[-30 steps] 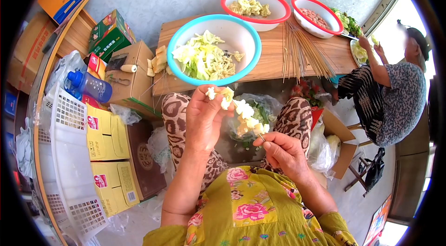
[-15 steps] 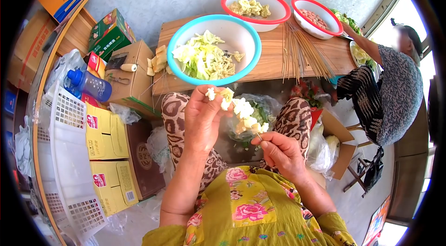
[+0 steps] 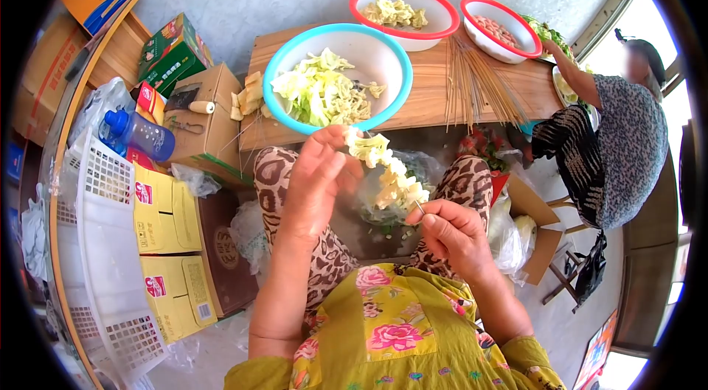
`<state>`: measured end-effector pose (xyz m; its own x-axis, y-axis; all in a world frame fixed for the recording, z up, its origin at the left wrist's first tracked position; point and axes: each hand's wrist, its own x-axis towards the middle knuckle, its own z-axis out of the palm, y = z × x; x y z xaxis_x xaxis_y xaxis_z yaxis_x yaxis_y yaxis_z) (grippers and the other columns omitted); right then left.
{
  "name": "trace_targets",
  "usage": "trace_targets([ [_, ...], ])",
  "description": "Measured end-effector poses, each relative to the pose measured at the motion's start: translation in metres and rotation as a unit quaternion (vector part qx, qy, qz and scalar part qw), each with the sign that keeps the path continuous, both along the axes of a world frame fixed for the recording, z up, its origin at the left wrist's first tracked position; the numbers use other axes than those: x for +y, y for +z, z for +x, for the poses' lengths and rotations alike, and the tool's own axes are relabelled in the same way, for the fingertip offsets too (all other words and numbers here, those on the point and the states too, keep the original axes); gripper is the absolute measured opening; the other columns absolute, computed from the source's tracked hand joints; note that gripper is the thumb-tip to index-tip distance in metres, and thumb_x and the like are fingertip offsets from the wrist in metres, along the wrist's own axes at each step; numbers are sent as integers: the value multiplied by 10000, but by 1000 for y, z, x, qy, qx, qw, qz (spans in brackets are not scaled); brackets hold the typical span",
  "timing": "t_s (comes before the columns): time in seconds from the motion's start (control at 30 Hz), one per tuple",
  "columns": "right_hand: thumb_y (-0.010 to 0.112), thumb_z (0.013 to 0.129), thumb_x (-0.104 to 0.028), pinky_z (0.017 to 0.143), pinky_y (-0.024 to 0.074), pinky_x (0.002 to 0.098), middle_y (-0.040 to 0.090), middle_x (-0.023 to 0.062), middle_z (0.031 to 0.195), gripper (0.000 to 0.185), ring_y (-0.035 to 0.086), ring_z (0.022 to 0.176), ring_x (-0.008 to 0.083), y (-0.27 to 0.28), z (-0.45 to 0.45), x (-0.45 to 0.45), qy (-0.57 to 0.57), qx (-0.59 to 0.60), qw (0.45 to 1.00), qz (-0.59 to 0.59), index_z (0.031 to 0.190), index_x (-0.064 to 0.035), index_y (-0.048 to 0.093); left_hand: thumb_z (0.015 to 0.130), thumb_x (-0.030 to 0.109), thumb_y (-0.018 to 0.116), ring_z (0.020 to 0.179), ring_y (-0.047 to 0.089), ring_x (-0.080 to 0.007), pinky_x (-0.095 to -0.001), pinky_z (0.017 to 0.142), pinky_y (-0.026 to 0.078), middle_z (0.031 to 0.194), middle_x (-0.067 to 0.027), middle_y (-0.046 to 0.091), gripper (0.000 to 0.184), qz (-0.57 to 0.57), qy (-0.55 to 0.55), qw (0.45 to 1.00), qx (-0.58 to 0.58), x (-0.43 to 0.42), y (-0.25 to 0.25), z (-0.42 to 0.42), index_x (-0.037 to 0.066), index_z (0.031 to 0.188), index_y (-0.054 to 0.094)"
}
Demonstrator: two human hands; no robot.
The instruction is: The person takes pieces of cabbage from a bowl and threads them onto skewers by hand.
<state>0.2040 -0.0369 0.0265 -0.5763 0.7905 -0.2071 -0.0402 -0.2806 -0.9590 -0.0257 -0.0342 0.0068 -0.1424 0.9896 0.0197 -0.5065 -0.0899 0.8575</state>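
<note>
one skewer [image 3: 420,208]: pale pieces [image 3: 396,187], tilted toward ten o'clock
right hand [image 3: 451,229]: pinching its near end
left hand [image 3: 316,187]: loosely spread beside its tip
blue-rimmed bowl [image 3: 380,58]: twelve o'clock

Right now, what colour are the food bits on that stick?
The food bits on the stick are creamy white to pale yellow, best seen in the head view.

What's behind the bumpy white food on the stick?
Behind the pale threaded pieces, lower down, is a clear plastic bag with something green in it. The pieces hide part of the bag, so I can't tell everything it holds.
</note>
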Motion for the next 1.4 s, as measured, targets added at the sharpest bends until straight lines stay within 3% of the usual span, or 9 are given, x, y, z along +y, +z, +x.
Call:
trace_targets([
  [0.13, 482, 955, -143, 450, 277, 170, 462, -37, 559, 202, 387, 486, 17, 0, 0, 0, 6, -4, 1000, 9, 1034, -8, 610, 806, 432, 668, 972, 569, -181, -314, 855, 436, 1180, -103, 562, 626, 54, 1, 998, 36, 11, -4, -9, 53, 1249, 441],
  [0.2, 482, 956, -146, 446, 266, 172, 451, -39, 552, 203, 372, 478, 21, 1, -1, 0, 15, -10, 1000, 2, 1033, -8, 609, 767, 476, 694, 1081, 527, -202, -360, 987, 360, 1164, -114, 578, 693, 101, -77, 989, 70, 19, 0, -9, 19, 1237, 467],
  [0.3, 477, 959, -160, 438, 240, 177, 426, -44, 538, 211, 341, 462, 28, -3, 2, 2, 22, 30, 998, -49, 1025, -9, 608, 781, 424, 699, 1050, 549, -213, -375, 990, 371, 1117, -121, 603, 598, 89, -174, 975, 101, 27, 0, -11, 7, 1171, 521],
  [0.33, 473, 961, -170, 434, 226, 181, 412, -46, 531, 218, 324, 454, 32, -5, 3, 4, 22, 77, 992, -92, 1019, -9, 608, 803, 319, 702, 989, 574, -176, -334, 936, 420, 1051, -94, 624, 486, 41, -190, 979, 66, 27, -4, -12, 19, 1150, 542],
  [0.43, 465, 965, -185, 431, 213, 185, 391, -50, 523, 230, 304, 445, 39, -4, 6, 9, 8, 92, 986, -140, 1009, -11, 609, 831, 227, 677, 926, 585, -119, -279, 863, 460, 1010, -49, 626, 399, -7, -173, 984, 50, 32, -14, -14, 27, 1149, 543],
  [0.57, 492, 956, -214, 428, 234, 173, 422, -46, 535, 234, 336, 456, 25, -7, 10, 17, 12, 10, 996, -87, 1043, -28, 605, 840, 213, 675, 874, 548, -60, -199, 764, 431, 941, 2, 611, 299, -49, -197, 979, 29, 44, -20, -14, 36, 1066, 593],
  [0.63, 489, 955, -190, 432, 245, 177, 427, -41, 538, 218, 339, 456, 30, 1, 7, 18, 1, -32, 997, -71, 1036, -21, 600, 851, 224, 661, 848, 563, -57, -201, 722, 457, 934, 5, 620, 296, -40, -199, 979, 17, 51, -26, -14, 36, 1070, 597],
  [0.73, 480, 954, -155, 431, 254, 177, 437, -37, 546, 196, 346, 459, 30, 1, 7, 19, -14, -84, 996, -35, 1029, -13, 594, 865, 174, 633, 899, 622, -141, -306, 809, 510, 988, -62, 644, 310, -59, -194, 977, -58, 61, -33, -15, -3, 1113, 574],
  [1.4, 475, 952, -141, 415, 257, 169, 438, -50, 539, 196, 351, 453, 15, -21, -19, 26, -40, -98, 994, 12, 1000, -4, 607, 865, 197, 641, 845, 649, -156, -328, 753, 547, 928, -68, 666, 241, -80, -190, 970, -131, 73, -69, -26, 12, 1018, 635],
])
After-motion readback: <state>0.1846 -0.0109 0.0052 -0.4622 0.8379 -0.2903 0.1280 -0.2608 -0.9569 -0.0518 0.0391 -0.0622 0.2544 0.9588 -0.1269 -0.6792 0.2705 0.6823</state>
